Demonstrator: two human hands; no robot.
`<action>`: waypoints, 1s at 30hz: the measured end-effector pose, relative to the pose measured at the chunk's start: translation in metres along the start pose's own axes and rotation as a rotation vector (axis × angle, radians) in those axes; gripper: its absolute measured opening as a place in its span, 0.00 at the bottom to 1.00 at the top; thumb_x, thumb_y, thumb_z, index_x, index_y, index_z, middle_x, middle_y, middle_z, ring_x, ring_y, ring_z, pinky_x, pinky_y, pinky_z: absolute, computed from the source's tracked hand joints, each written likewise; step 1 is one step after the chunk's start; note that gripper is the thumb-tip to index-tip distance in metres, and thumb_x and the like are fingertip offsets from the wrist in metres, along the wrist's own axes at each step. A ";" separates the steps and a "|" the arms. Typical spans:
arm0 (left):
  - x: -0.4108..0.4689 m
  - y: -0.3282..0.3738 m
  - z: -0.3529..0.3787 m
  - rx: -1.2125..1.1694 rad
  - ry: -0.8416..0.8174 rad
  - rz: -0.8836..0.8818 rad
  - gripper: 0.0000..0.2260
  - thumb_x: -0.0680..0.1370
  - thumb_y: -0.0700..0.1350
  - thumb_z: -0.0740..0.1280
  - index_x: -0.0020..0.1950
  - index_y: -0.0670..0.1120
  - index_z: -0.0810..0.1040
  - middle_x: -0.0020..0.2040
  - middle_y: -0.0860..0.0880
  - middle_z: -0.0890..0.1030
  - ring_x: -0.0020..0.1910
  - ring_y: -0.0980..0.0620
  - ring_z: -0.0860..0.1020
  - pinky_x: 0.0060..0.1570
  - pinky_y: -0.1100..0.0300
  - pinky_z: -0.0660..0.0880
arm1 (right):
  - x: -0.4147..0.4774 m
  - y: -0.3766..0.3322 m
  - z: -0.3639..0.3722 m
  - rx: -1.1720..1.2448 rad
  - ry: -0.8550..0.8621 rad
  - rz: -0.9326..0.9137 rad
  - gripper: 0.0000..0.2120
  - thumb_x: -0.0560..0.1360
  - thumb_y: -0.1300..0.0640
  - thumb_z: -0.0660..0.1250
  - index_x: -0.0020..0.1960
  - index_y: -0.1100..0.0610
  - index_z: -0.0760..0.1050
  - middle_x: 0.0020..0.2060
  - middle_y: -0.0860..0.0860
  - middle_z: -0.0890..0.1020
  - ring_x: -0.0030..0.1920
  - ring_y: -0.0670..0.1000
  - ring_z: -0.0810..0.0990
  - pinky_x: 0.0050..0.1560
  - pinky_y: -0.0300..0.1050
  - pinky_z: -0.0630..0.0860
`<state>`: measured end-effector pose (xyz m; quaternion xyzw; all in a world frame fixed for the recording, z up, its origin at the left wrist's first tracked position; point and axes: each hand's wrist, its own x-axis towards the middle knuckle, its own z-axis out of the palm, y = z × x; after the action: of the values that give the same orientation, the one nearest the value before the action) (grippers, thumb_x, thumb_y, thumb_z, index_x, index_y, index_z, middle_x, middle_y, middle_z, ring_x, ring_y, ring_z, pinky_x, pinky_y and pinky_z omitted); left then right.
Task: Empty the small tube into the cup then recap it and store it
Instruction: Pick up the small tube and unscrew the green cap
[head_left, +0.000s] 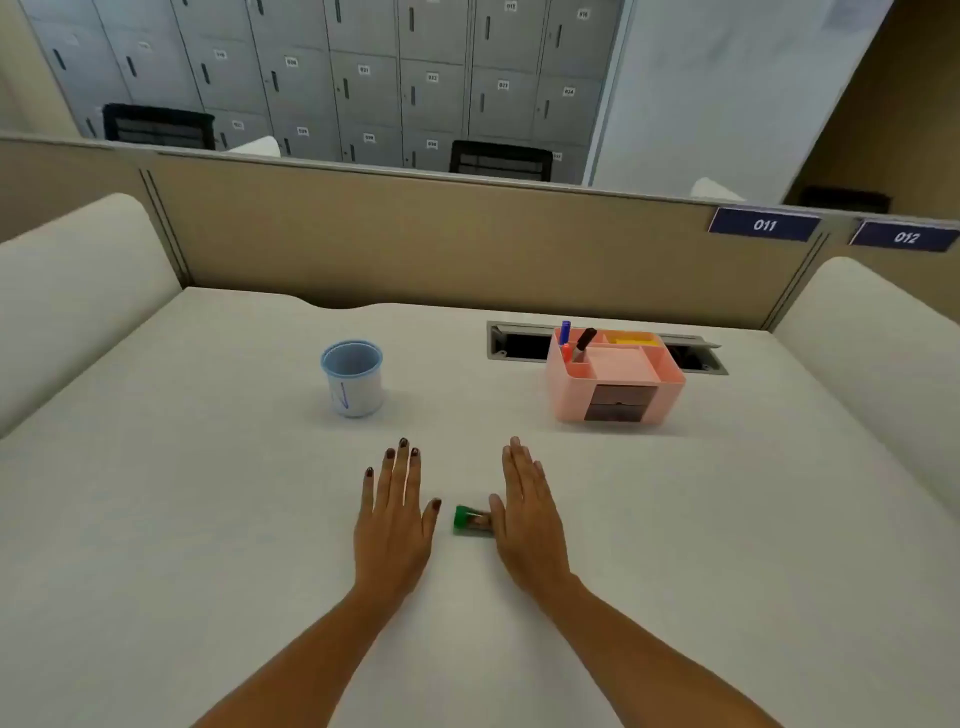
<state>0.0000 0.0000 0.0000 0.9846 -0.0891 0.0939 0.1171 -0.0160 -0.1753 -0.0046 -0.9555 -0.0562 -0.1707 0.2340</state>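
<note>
Lying on its side on the white table (208, 519), the small tube (471, 520) has its green cap (462, 519) pointing left and its clear body toward the right, where the end meets the thumb side of the right hand (530, 519). That hand rests on the table with fingers straight and held together, its grip flat and closed on nothing, slightly tilted onto its outer edge. On the other side of the tube, close by but apart from it, the left hand (395, 525) lies palm down with fingers extended and barely spread, holding nothing.

Farther away and to the left stands the cup (353, 376), upright, white with a pale blue rim and a blue mark on its side. Far right sits a pink desk organizer (615, 382), with a blue marker (565, 331), a black marker (585, 342) and a red one (567, 352) standing in its left rear compartment and two dark drawers in its near face.
</note>
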 end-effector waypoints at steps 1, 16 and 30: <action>-0.004 -0.001 0.004 -0.014 -0.016 -0.026 0.32 0.76 0.60 0.33 0.76 0.45 0.42 0.77 0.46 0.44 0.77 0.47 0.47 0.75 0.51 0.42 | -0.003 0.001 0.002 0.033 -0.011 0.017 0.27 0.82 0.56 0.54 0.78 0.57 0.48 0.78 0.47 0.49 0.78 0.47 0.47 0.76 0.38 0.41; -0.032 0.003 0.023 -0.137 -0.108 -0.107 0.26 0.81 0.54 0.45 0.76 0.44 0.47 0.78 0.47 0.50 0.77 0.50 0.48 0.74 0.55 0.42 | -0.025 -0.012 0.008 0.130 -0.050 0.071 0.14 0.79 0.63 0.63 0.64 0.64 0.74 0.60 0.59 0.80 0.60 0.57 0.78 0.65 0.51 0.74; -0.001 0.041 -0.035 -1.694 -0.294 -0.723 0.16 0.81 0.50 0.54 0.55 0.43 0.78 0.47 0.46 0.84 0.48 0.48 0.81 0.48 0.53 0.75 | -0.012 -0.064 -0.012 0.726 -0.046 0.418 0.13 0.81 0.57 0.61 0.65 0.55 0.74 0.54 0.51 0.81 0.52 0.51 0.81 0.52 0.45 0.82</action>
<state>-0.0144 -0.0302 0.0419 0.5408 0.1699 -0.1701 0.8061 -0.0430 -0.1242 0.0286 -0.8055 0.0772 -0.0672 0.5837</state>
